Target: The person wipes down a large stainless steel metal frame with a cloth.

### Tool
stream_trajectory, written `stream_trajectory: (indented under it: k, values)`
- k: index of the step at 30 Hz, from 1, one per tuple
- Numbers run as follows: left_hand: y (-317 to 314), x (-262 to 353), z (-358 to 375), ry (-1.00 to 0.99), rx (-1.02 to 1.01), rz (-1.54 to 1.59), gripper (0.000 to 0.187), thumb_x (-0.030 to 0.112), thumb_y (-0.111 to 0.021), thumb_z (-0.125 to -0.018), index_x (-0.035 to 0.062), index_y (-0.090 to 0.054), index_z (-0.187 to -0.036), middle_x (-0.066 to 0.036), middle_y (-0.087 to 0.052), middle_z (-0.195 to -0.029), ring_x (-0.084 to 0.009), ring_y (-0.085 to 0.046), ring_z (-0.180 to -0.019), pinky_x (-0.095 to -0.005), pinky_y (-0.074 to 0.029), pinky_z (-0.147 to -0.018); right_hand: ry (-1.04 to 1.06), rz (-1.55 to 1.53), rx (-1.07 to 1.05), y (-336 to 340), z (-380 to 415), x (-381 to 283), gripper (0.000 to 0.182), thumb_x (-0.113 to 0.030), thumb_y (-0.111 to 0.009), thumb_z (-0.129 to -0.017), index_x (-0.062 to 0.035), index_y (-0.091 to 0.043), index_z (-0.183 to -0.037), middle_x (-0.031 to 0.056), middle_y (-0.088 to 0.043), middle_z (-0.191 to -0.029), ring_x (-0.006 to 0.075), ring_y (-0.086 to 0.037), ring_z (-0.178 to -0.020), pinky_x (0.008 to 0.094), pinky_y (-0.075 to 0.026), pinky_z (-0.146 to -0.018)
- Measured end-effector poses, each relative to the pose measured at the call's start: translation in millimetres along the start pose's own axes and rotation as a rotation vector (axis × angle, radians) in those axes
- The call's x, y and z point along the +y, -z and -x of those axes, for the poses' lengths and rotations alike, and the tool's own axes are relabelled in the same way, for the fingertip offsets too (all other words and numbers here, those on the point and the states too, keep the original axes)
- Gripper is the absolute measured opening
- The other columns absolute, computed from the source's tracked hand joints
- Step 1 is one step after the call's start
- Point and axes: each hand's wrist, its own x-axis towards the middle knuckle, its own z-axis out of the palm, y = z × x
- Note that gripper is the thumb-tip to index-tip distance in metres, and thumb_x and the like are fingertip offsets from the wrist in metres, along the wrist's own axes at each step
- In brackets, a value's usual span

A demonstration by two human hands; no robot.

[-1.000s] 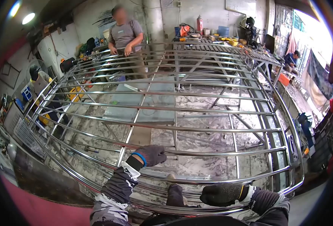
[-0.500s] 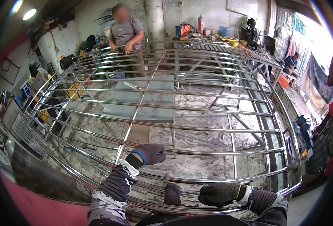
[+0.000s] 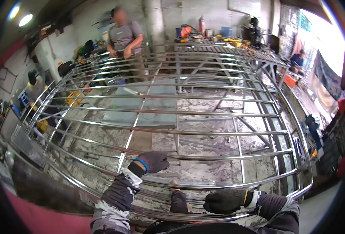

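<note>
A large frame of shiny metal tubes [image 3: 223, 158], with long parallel bars and rounded corners, spreads before me at about waist height. My left hand [image 3: 155, 162], in a dark knit glove with a blue band at the wrist, is closed around one of the long bars near a crossbar [image 3: 127, 147]. My right hand [image 3: 225, 201], in a dark glove with a yellow cuff edge, is curled into a fist just above the tubes of the near edge [image 3: 215, 218]. Its fingertips are hidden, so what it grips cannot be made out.
Across the frame stands a person in a grey shirt [image 3: 125, 35]; another person [image 3: 36, 87] is at the left. Behind are a slatted workbench [image 3: 211, 48] with tools and a red bottle [image 3: 202, 24]. A grey sheet-topped table [image 3: 121, 113] stands below the bars.
My view has shifted slightly, so the background sits a little farther left. Both hands keep nearly the same place and grip. The person across the frame has stayed there.
</note>
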Motion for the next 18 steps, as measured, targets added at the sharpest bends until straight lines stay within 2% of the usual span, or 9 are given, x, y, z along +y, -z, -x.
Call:
stream_trajectory:
  k: [2,3,4,6,7,9,12,16,18]
  values:
    - [-1,-4,0,-0.076,0.001,0.026,0.039,0.041,-0.059,-0.095,0.0058,-0.069,-0.107,-0.019,-0.071,-0.095,-0.0372,-0.069,-0.093,-0.047,-0.052,-0.083,-0.211,-0.21,-0.021,4,-1,-7,0.021,-0.023,-0.054,-0.103,-0.0035,-0.06,-0.099,0.0153,-0.058,-0.082,0.0321,-0.064,-0.072,0.0429,-0.051,-0.065]
    - [2,1,-2,-0.064,-0.029,0.021,0.037,0.04,-0.059,-0.095,0.0061,-0.07,-0.106,-0.019,-0.071,-0.095,-0.0374,-0.069,-0.092,-0.0471,-0.052,-0.082,-0.554,-0.425,-0.092,6,-3,-12,0.026,-0.028,-0.054,-0.102,-0.0038,-0.061,-0.098,0.02,-0.063,-0.082,0.0365,-0.067,-0.078,0.0467,-0.051,-0.07]
    - [5,6,-2,-0.059,-0.058,0.009,0.036,0.039,-0.058,-0.095,0.0064,-0.071,-0.104,-0.019,-0.071,-0.094,-0.0377,-0.069,-0.091,-0.0471,-0.052,-0.081,-0.571,-0.458,-0.042,6,-2,-16,0.03,-0.031,-0.054,-0.101,-0.002,-0.062,-0.097,0.0232,-0.067,-0.083,0.0411,-0.067,-0.082,0.0493,-0.051,-0.073]
    - [8,8,2,-0.041,-0.038,0.067,0.037,0.037,-0.058,-0.091,0.0041,-0.073,-0.094,-0.022,-0.071,-0.092,-0.04,-0.068,-0.09,-0.047,-0.052,-0.081,-0.539,-0.454,-0.003,9,-1,-19,0.034,-0.033,-0.053,-0.1,0.0003,-0.06,-0.095,0.0246,-0.065,-0.082,0.0442,-0.065,-0.081,0.051,-0.05,-0.073]
    - [11,12,3,-0.054,-0.046,0.052,0.036,0.036,-0.057,-0.09,0.0041,-0.073,-0.093,-0.021,-0.071,-0.092,-0.0399,-0.068,-0.09,-0.0474,-0.052,-0.08,-0.579,-0.461,0.036,11,0,-21,0.034,-0.033,-0.053,-0.1,0.0003,-0.06,-0.095,0.0246,-0.065,-0.082,0.0442,-0.065,-0.081,0.051,-0.05,-0.073]
    - [10,11,2,-0.054,-0.016,0.029,0.035,0.035,-0.057,-0.089,0.0055,-0.074,-0.093,-0.02,-0.072,-0.092,-0.0389,-0.07,-0.09,-0.0474,-0.053,-0.081,-0.489,-0.352,-0.033,17,0,-19,0.037,-0.031,-0.055,-0.099,0.0051,-0.061,-0.098,0.0262,-0.066,-0.089,0.0458,-0.066,-0.088,0.0491,-0.052,-0.078]
    - [6,8,1,-0.019,-0.016,0.01,0.034,0.037,-0.058,-0.088,0.0071,-0.075,-0.093,-0.019,-0.073,-0.093,-0.0375,-0.07,-0.091,-0.0466,-0.054,-0.082,-0.469,-0.379,0.068,8,2,-16,0.038,-0.035,-0.055,-0.099,0.0022,-0.057,-0.09,0.0274,-0.063,-0.081,0.047,-0.063,-0.081,0.0526,-0.049,-0.072]
    - [2,3,-1,-0.018,-0.027,0.005,0.034,0.038,-0.058,-0.087,0.0086,-0.075,-0.093,-0.017,-0.073,-0.093,-0.0368,-0.071,-0.092,-0.0459,-0.054,-0.083,-0.466,-0.344,0.086,10,0,-17,0.038,-0.035,-0.055,-0.099,0.0017,-0.057,-0.089,0.0278,-0.063,-0.081,0.0481,-0.063,-0.082,0.0528,-0.049,-0.072]
    - [5,5,0,-0.008,-0.042,-0.001,0.035,0.039,-0.058,-0.088,0.0084,-0.075,-0.092,-0.017,-0.073,-0.093,-0.0366,-0.071,-0.091,-0.046,-0.054,-0.083,-0.506,-0.347,-0.05,21,-2,-19,0.035,-0.028,-0.057,-0.097,0.0061,-0.062,-0.098,0.0281,-0.066,-0.091,0.0462,-0.065,-0.092,0.0498,-0.052,-0.08]
